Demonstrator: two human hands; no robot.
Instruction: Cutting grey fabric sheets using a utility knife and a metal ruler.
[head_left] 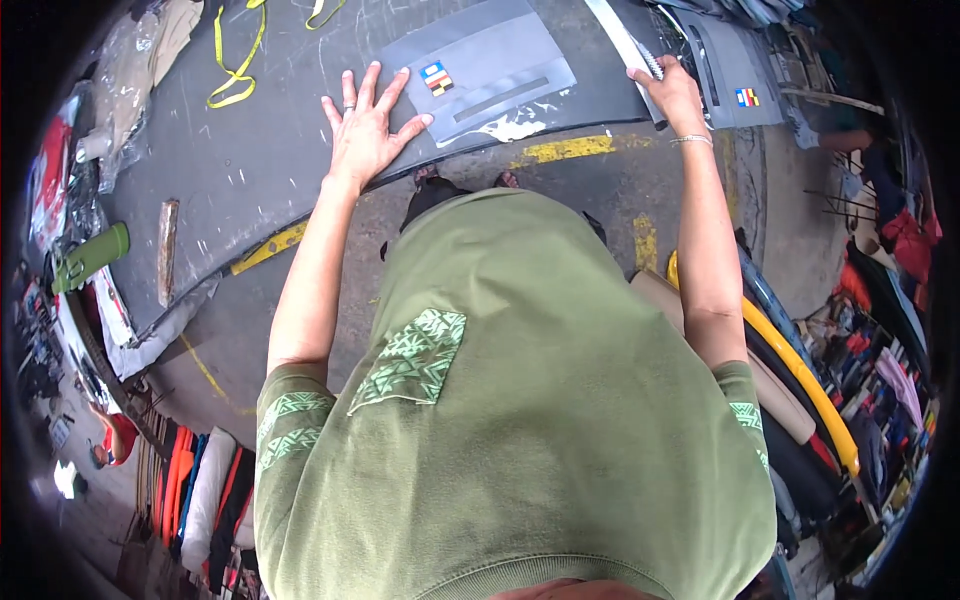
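Observation:
My left hand lies palm down on a dark table, fingers spread, holding nothing. Its index finger and thumb reach the left edge of a flat grey panel with a small multicoloured patch and a long dark slot. Farther right, my right hand is closed around the near end of a long white strip with a dark, ribbed-looking part beside it. The fingers hide part of that end. Just right of this hand is a second grey panel with a similar patch.
A yellow tape curls on the table, and a worn wooden stick lies near its left end. A green roll sits at the far left. Fabric rolls stand lower left; a yellow roll and others lean at right.

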